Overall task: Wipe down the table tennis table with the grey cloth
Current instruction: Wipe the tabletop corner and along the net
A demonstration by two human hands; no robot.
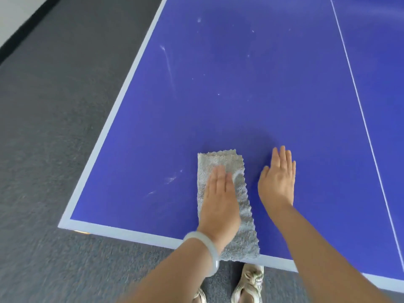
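A blue table tennis table [251, 88] with white border lines fills most of the view. A folded grey cloth [220, 160] lies on it near the front edge, its near end hanging slightly over the white border. My left hand [219, 200] presses flat on the cloth with straight fingers; a pale bangle circles that wrist. Beside the cloth, my right hand [277, 180] rests flat on the bare blue surface with fingers straight, apart from the cloth.
White smudges and streaks [168, 62] mark the blue surface left of the cloth and farther back. A white centre line [358, 101] runs away at the right. Grey carpet [54, 127] lies left of and below the table corner. My shoes [249, 283] stand at the front edge.
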